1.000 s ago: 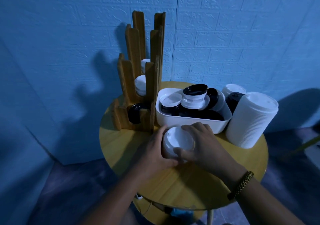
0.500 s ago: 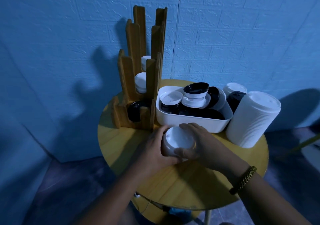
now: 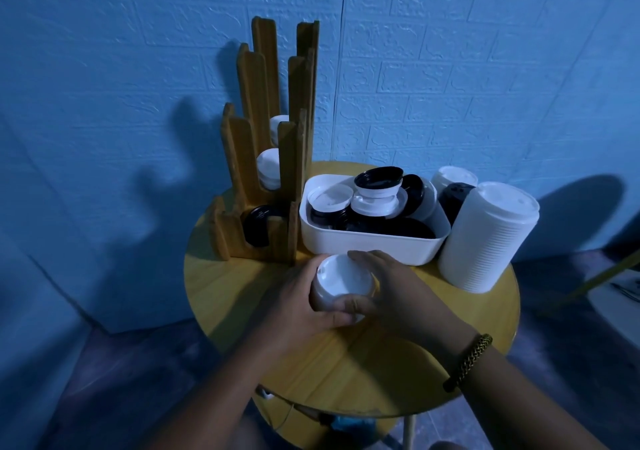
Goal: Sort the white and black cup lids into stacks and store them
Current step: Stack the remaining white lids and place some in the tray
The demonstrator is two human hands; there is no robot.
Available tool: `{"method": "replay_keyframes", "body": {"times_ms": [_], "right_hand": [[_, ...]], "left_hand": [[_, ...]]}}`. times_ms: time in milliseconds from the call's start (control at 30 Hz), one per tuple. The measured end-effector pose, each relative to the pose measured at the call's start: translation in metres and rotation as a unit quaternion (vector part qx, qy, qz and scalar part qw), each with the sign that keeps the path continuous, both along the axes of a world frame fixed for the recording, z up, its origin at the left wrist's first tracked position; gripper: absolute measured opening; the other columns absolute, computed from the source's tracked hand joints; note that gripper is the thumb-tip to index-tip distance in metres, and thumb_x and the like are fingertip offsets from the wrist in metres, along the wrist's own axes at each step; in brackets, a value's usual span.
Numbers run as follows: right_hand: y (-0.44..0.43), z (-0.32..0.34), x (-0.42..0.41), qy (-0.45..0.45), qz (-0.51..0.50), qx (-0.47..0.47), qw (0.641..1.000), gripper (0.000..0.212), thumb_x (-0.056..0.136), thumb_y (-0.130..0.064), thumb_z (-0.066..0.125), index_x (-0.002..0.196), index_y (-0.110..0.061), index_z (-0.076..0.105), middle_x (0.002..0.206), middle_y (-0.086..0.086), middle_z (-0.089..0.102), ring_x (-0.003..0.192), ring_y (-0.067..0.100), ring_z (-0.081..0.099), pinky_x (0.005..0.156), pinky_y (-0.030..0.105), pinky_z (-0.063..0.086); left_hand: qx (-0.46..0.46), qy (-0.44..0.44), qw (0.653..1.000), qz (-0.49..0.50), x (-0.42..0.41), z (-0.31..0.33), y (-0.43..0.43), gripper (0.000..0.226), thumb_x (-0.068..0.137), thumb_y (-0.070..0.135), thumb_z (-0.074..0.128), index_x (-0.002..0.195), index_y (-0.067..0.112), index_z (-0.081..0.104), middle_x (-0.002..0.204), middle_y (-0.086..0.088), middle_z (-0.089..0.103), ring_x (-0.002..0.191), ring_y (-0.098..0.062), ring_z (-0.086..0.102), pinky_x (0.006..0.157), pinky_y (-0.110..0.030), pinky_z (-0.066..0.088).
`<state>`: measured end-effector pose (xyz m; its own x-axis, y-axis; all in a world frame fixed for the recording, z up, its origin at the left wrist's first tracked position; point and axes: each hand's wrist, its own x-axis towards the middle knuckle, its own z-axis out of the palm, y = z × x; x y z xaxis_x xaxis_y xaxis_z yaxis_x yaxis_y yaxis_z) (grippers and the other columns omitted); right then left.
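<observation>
both hands, left hand (image 3: 298, 306) and right hand (image 3: 398, 290), curl around a short stack of white lids (image 3: 341, 281) (on the round wooden table (image 3: 346, 373)), just before the white bin (image 3: 367, 245).

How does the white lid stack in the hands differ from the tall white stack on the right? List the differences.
The held stack is short; the tall stack rises far higher, above the rim of the white tub. The held stack is gripped by the left hand and right hand; the tall stack stands untouched on the table. Both are stacks of white lids, tops up.
</observation>
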<state>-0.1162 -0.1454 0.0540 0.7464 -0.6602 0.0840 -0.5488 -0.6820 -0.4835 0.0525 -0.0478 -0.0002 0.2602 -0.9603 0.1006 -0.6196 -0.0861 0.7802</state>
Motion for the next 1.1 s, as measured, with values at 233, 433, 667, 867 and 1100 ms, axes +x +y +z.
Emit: {"method": "replay_keyframes", "body": {"times_ms": [233,433,667,867,1100], "right_hand": [[0.000,-0.022,-0.006,-0.094,-0.015,0.044,0.995,0.100,0.063,-0.078,0.062,0.147,-0.026,0.042,0.143,-0.010,0.049,0.120,0.000,0.043,0.101,0.024,0.042],[-0.017,-0.003,0.001,0.012,0.048,-0.081,0.995,0.075,0.084,-0.073,0.053,0.142,-0.026,0.049,0.139,-0.005,0.055,0.121,0.013,0.049,0.099,0.031,0.042],[-0.062,0.027,0.055,-0.039,0.092,-0.281,0.955,0.031,0.102,-0.025,0.040,0.081,-0.019,0.062,0.084,-0.004,0.061,0.080,0.020,0.052,0.078,0.040,0.042],[-0.082,0.025,0.092,0.126,0.024,-0.315,0.941,0.032,0.100,-0.037,0.042,0.105,-0.027,0.072,0.132,-0.004,0.059,0.115,0.032,0.044,0.075,0.037,0.027],[-0.083,0.028,0.099,0.160,0.044,-0.330,0.929,0.022,0.102,-0.032,0.040,0.105,-0.025,0.061,0.098,0.005,0.064,0.105,0.035,0.049,0.080,0.042,0.036]], "left_hand": [[0.003,0.000,1.000,-0.001,0.002,-0.001,0.002,0.091,0.071,0.057,0.085,0.144,0.052,0.031,0.133,0.024,0.046,0.120,-0.001,0.046,0.087,-0.022,0.048],[0.003,0.024,1.000,0.007,0.003,-0.002,0.001,0.085,0.073,0.057,0.083,0.141,0.058,0.031,0.131,0.027,0.050,0.118,0.001,0.051,0.088,-0.027,0.052],[0.004,0.009,0.999,0.030,0.001,-0.002,0.001,0.092,0.071,0.060,0.080,0.146,0.050,0.028,0.133,0.021,0.046,0.120,-0.002,0.048,0.093,-0.032,0.052],[0.007,0.003,1.000,0.030,0.000,-0.003,-0.001,0.093,0.073,0.058,0.080,0.146,0.053,0.024,0.135,0.024,0.042,0.123,-0.001,0.044,0.096,-0.031,0.050],[0.007,-0.003,1.000,0.022,0.000,-0.005,-0.003,0.092,0.075,0.057,0.080,0.147,0.051,0.024,0.139,0.022,0.042,0.123,0.000,0.042,0.095,-0.026,0.045]]}}
